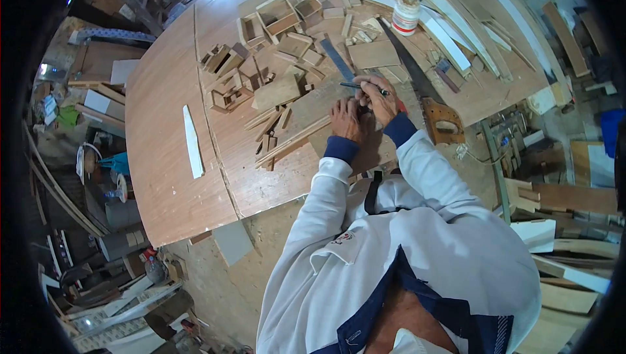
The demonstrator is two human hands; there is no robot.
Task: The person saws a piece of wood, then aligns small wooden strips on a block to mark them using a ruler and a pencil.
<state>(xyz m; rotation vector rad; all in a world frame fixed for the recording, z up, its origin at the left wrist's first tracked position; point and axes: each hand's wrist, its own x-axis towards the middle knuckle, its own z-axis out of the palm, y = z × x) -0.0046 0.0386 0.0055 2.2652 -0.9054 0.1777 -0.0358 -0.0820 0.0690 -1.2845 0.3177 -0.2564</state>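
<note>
My right hand (379, 98) holds a dark pen (352, 85) whose tip points left over the work table. Beside it, my left hand (345, 119) rests with its fingers spread on a flat wooden board (316, 106). A thin wooden strip (293, 140) runs out to the left of my left hand. Just beyond the hands lies a grey metal ruler (336, 57). To the right of my right hand is a handsaw with a wooden handle (443, 121), its blade pointing away.
Small wooden boxes (278, 15) and loose offcuts cover the table (163, 126) beyond and left of the hands. A white jar (405, 16) stands at the back right near long white boards (447, 44). A white strip (192, 142) lies at the left.
</note>
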